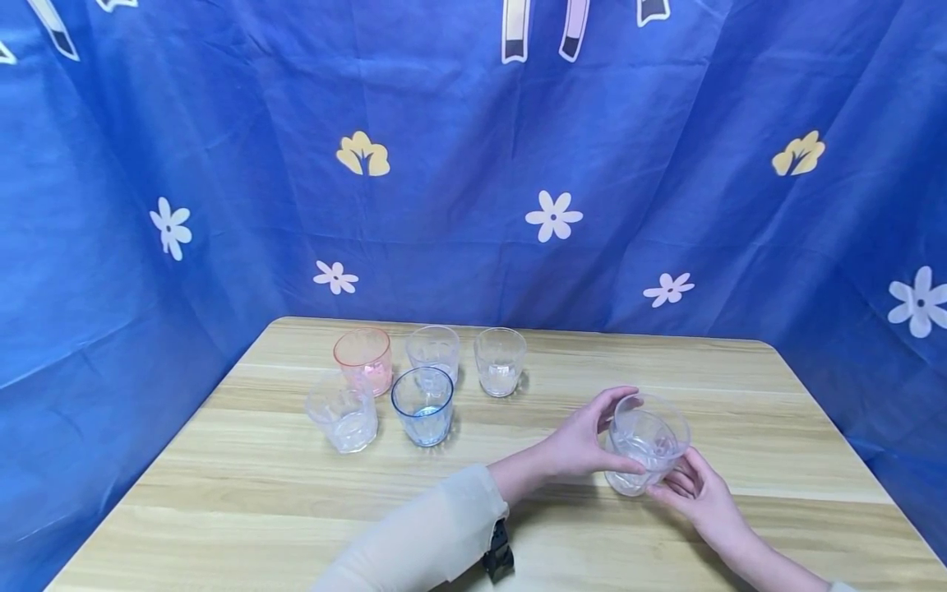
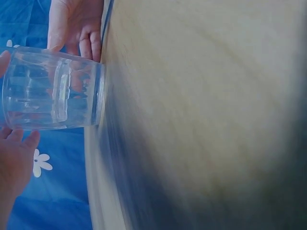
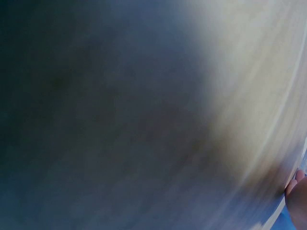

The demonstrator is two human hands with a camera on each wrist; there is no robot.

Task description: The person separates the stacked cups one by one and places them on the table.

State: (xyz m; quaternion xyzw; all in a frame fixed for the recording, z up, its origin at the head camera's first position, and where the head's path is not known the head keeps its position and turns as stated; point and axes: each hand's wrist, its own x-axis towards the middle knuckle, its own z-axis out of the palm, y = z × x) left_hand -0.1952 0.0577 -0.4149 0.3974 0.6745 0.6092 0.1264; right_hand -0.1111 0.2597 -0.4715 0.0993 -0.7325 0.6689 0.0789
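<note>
Two clear glasses, one nested in the other, stand upright at the right of the table [image 1: 562,526]. My left hand [image 1: 584,440] grips the upper glass [image 1: 654,423] near its rim, thumb in front and fingers behind. Lower down, my right hand [image 1: 703,501] holds the lower glass [image 1: 625,483] from the right side, its thumb toward me. The left wrist view shows the nested glasses [image 2: 53,91] sideways, with the base right at the tabletop. Only a bit of my right hand [image 3: 298,199] appears at the edge of the right wrist view.
Several glasses stand upright at the left and middle: a pink one [image 1: 379,374], a blue one [image 1: 427,423], and clear ones at front left [image 1: 351,429], back middle [image 1: 441,352] and farther right [image 1: 499,374]. A blue patterned curtain [image 1: 459,205] surrounds the table's back and sides.
</note>
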